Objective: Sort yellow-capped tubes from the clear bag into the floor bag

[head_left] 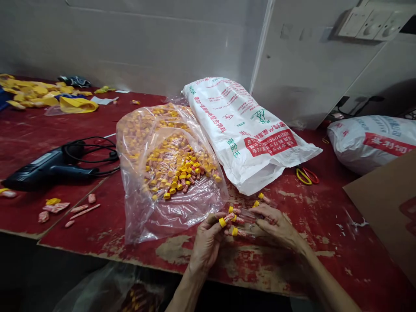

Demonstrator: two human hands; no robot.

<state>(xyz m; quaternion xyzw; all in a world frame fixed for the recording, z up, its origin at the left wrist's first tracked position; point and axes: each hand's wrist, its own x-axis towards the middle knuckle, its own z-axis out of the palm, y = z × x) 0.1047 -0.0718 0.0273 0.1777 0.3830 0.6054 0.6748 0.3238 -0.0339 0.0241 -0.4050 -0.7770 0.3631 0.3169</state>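
Observation:
My left hand (206, 245) pinches a small yellow-capped tube (226, 220) with a red-and-white pattern between thumb and forefinger. Just to its right, my right hand (276, 223) is closed on the clear plastic end of a tube; its fingertips are slightly blurred. Between and beside the hands, several more yellow-capped tubes lie on the red table, one (242, 233) below the fingers and another (266, 199) above the right hand. Behind the hands, an open clear plastic bag (169, 216) lies on its side, filled with many of the same capped tubes (185, 171).
A white printed sack (247, 130) lies behind, with yellow-and-red-handled scissors (307, 175) at its right. A dark heat gun (48, 167) and its cord rest at left, near loose patterned pieces (85, 211). A cardboard box (386, 208) and second sack (373, 141) stand at right.

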